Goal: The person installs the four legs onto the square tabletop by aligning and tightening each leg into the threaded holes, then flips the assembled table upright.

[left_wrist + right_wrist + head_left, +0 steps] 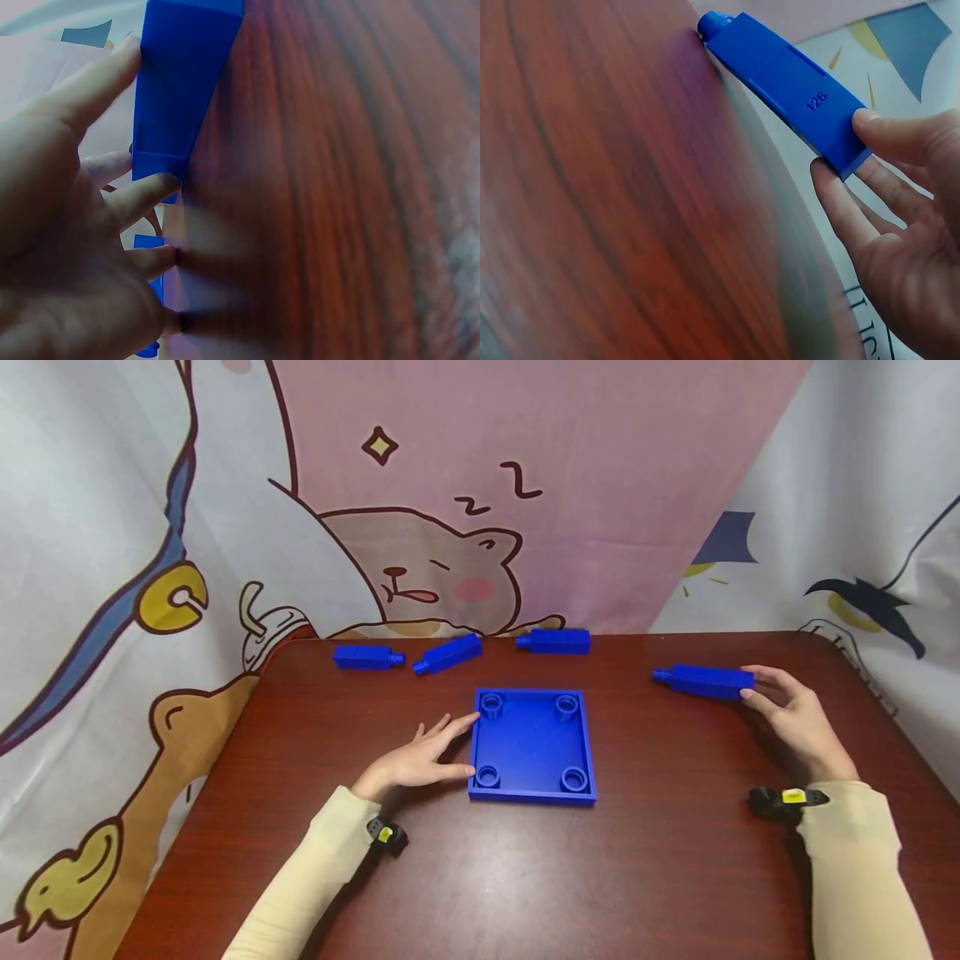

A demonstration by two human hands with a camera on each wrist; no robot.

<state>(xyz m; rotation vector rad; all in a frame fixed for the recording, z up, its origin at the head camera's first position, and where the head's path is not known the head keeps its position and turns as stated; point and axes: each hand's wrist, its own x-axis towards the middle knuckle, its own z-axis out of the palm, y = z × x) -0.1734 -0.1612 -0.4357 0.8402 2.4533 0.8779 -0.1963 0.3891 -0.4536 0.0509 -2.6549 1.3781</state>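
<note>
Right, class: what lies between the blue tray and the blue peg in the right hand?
In the head view, only bare brown tabletop lies between the blue tray and the blue peg in the right hand.

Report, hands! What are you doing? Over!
Right hand pinching blue block. Left hand touching blue tray, left side. Three other blocks at back, seemingly out of the way.

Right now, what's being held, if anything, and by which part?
The right hand pinches a blue block by its wide end, opposite the narrow knob; the left hand only touches the blue tray.
</note>
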